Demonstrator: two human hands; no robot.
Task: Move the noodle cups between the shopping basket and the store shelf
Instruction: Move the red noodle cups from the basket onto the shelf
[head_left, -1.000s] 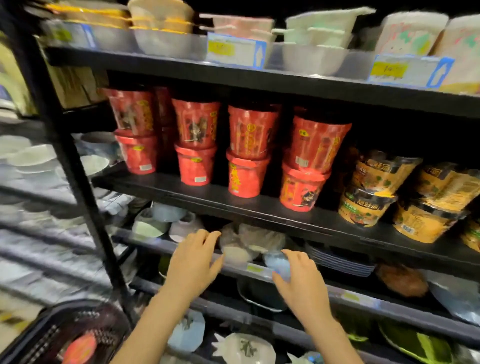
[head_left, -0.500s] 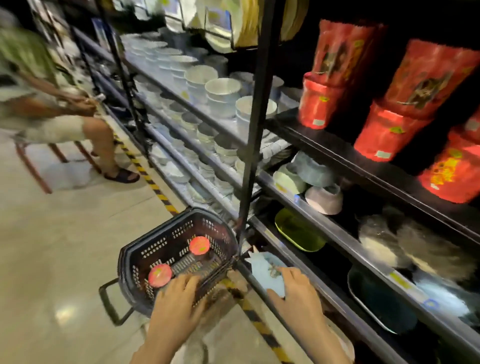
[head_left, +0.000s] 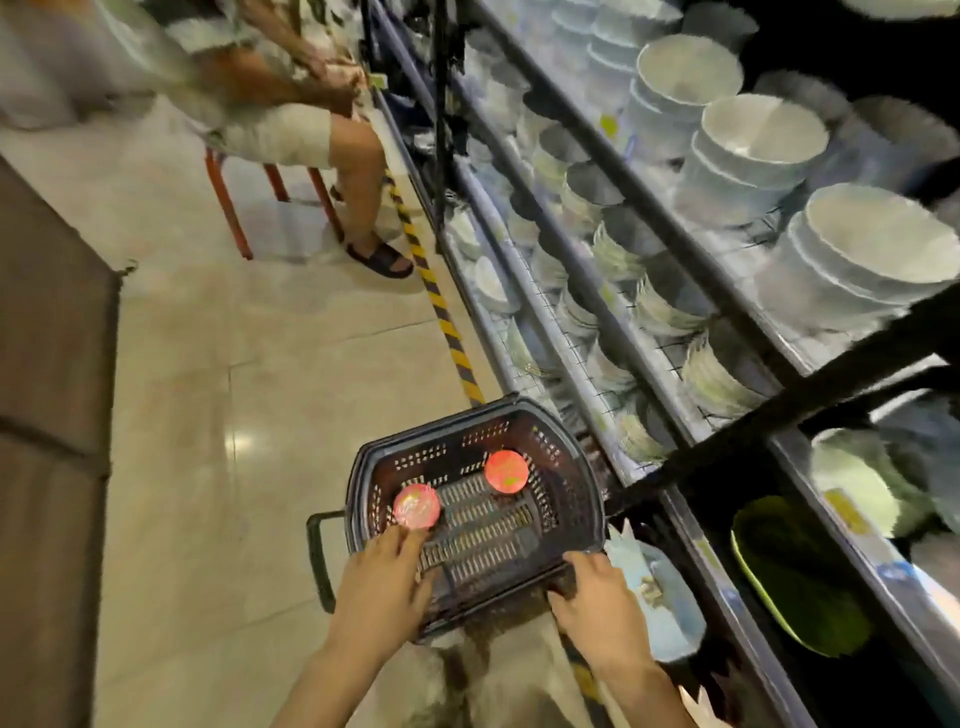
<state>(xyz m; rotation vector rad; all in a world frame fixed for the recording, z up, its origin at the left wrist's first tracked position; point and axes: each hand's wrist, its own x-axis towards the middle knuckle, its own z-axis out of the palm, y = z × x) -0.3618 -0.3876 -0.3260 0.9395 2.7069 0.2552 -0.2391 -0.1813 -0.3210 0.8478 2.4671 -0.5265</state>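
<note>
since half a second ago your view swung down and left, the red cups on the shelf are out of frame, and both hands moved onto the basket. your left hand (head_left: 382, 584) reaches over the near rim of the shopping basket (head_left: 582, 499), fingers extended, tips at the near-left noodle cup (head_left: 416, 506); not curled round it, looks like touching only. your right hand (head_left: 597, 597) is at the basket's near right corner, fingers bent over the rim; real grip or not, can't tell. second noodle cup (head_left: 506, 471) sits further back in the basket, apart from the first. basket stands on the floor (head_left: 208, 415) just beside the store shelf (head_left: 623, 322) stacked with bowls (head_left: 758, 135). a seated person (head_left: 291, 124) is up the aisle.
</note>
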